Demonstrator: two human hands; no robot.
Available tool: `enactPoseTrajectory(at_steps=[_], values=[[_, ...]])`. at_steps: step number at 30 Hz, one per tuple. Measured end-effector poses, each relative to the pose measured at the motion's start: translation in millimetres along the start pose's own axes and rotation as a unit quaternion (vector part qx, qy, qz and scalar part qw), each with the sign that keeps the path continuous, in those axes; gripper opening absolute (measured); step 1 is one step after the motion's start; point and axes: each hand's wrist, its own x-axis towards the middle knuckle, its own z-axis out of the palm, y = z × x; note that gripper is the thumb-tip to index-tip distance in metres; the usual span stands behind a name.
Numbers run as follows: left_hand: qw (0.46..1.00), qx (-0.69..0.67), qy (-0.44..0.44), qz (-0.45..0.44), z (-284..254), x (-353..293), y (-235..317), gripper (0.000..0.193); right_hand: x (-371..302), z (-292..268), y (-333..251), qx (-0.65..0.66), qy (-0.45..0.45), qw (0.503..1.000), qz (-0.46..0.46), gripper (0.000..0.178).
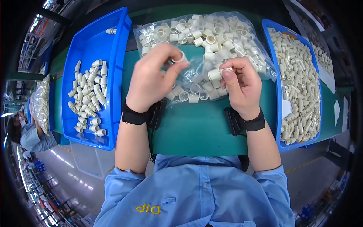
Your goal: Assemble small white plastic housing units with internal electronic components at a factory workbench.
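My left hand is closed in a pinch, slightly blurred, on a short white plastic sleeve over the front of the clear bag. Thumb and fingers of my right hand grip a white plastic fitting, its wider end pointing left toward the other hand. The two pieces are apart. Just beyond my hands lies the open clear plastic bag, filled with many loose white sleeves. A few sleeves lie at its near edge, between my wrists.
At left stands a blue bin holding a heap of white fittings. A second blue bin, at right, is full of similar narrow fittings. Everything rests on a green table mat. Another person works at far left.
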Motion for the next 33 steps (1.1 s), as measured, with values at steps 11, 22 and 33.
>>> enactPoseTrajectory(at_steps=[11, 22, 33], values=[[0.989, -0.04, 0.066, 0.128, 21, -6, 30, 0.035, -1, 0, -9, -0.055, 0.063, 0.962, -0.26, 0.031], [0.973, -0.13, 0.132, 0.138, 38, -10, 22, 0.042, -1, -6, -30, -0.13, -0.028, 0.928, -0.349, 0.031], [0.979, -0.127, 0.115, 0.114, 41, -10, 21, 0.039, 5, 0, -16, -0.128, 0.004, 0.92, -0.37, 0.034]])
